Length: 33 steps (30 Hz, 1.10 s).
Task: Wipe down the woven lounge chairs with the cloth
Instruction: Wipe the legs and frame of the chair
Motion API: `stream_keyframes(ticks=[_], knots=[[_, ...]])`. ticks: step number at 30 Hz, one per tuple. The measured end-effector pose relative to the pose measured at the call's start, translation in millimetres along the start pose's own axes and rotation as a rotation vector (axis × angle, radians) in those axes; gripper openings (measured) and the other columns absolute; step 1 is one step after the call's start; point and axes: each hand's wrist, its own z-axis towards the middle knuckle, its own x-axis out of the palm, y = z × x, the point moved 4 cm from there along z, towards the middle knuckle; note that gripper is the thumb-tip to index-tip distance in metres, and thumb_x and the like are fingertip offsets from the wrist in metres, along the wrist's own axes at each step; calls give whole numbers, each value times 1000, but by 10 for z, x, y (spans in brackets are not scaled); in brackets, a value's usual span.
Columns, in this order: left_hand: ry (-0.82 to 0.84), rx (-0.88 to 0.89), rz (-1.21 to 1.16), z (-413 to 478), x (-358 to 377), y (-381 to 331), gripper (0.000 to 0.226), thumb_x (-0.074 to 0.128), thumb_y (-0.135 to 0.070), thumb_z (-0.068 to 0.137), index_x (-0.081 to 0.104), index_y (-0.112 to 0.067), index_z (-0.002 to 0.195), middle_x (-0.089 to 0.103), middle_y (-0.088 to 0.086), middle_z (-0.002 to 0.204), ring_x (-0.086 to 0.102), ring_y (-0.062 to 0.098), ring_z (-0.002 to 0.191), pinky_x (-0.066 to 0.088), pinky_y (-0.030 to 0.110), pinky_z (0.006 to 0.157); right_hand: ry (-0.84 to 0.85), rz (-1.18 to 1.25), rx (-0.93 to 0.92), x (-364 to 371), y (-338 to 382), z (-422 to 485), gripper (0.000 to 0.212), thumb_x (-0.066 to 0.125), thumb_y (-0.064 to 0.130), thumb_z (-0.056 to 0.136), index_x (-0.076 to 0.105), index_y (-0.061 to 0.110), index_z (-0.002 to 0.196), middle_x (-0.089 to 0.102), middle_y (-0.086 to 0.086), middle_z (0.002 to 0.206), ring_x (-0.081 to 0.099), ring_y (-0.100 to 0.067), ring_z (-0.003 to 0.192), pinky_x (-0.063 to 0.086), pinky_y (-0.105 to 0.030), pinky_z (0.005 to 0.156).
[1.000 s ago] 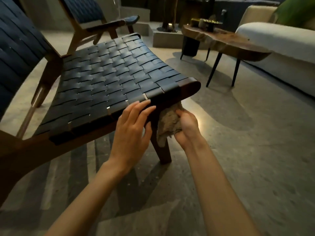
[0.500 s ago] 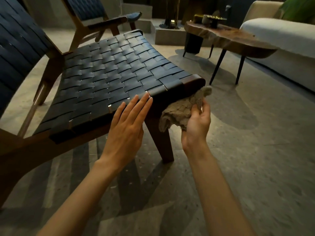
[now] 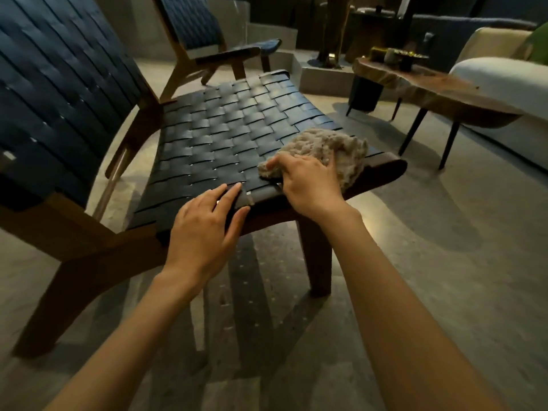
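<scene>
Head view: left hand (image 3: 204,229) lies flat, fingers straight, on the woven seat (image 3: 225,134); right hand (image 3: 308,180) grips the bunched cloth (image 3: 332,146) against its front corner. Seat-wiping seems underway; the next move likely calls for sweeping across the weave.

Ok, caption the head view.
Right hand holds cloth against woven chair seat; left hand rests on its edge.

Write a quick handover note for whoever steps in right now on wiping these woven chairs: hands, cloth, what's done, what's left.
Left hand: open, fingers flat on the front edge of the near chair's seat, apparently steadying it.
Right hand: holds the cloth, pressed onto the woven seat at its front corner.
Done: nothing shows which parts are already wiped.
Left: likely the rest of this seat, its backrest, and the second chair behind.
</scene>
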Motion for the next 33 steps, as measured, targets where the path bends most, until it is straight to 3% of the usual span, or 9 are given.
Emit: stream_keyframes(ticks=[2,5,9,13,15,18,25,30,33], knots=[[24,-39,18,-23,-15,122,57,24,-54,96,35,-26,145,45,4,144,40,21,133,28,41,110,94,9,-49,50,124,112,36,36,22,98,54,33,128,58,-1,130,49,-24,120,34,-42,100],[67,-89,34,-63,-15,235,59,18,-57,95,31,-30,146,39,2,149,33,19,138,23,41,113,196,100,-84,117,237,216,39,32,28,101,51,31,134,53,-2,137,49,-23,123,38,-37,96],[94,-109,-14,-47,-18,279,56,17,-56,96,31,-34,145,36,-1,150,29,17,140,19,43,113,249,-56,-48,140,155,350,42,34,31,98,42,29,140,42,-8,145,27,-27,137,14,-53,112],[85,-157,-51,14,-42,340,52,17,-57,95,38,-42,139,43,-2,145,33,18,134,22,43,104,354,-385,-64,197,0,491,52,26,57,94,25,45,145,14,3,159,-4,-43,143,-17,-69,102],[122,-179,-47,78,-24,386,50,18,-58,95,38,-45,138,43,-3,144,32,17,132,21,42,101,431,-365,-36,213,-51,583,60,22,71,89,17,50,145,0,7,161,-12,-48,141,-16,-73,101],[154,-189,-48,166,2,467,50,21,-58,95,40,-44,138,43,-4,144,32,18,132,21,41,100,484,-340,-132,306,5,679,73,24,80,83,18,44,147,5,3,161,-1,-35,146,-1,-64,113],[121,-297,-102,381,132,721,47,35,-58,93,50,-39,133,45,-4,142,38,20,130,32,43,101,509,-213,-340,602,147,957,56,32,59,96,25,38,147,16,6,159,6,-18,147,-4,-48,115],[219,-379,-79,621,265,926,46,38,-56,92,46,-42,135,40,-5,147,35,20,134,29,42,107,483,-196,-384,1078,405,1322,54,32,52,98,21,37,149,13,3,160,4,-20,147,-10,-51,114],[167,-425,-120,560,221,923,42,41,-47,94,48,-36,135,42,-5,145,36,17,133,27,35,108,417,-171,-396,1209,458,1365,50,33,43,95,30,37,145,29,-1,154,15,-34,143,2,-58,115]])
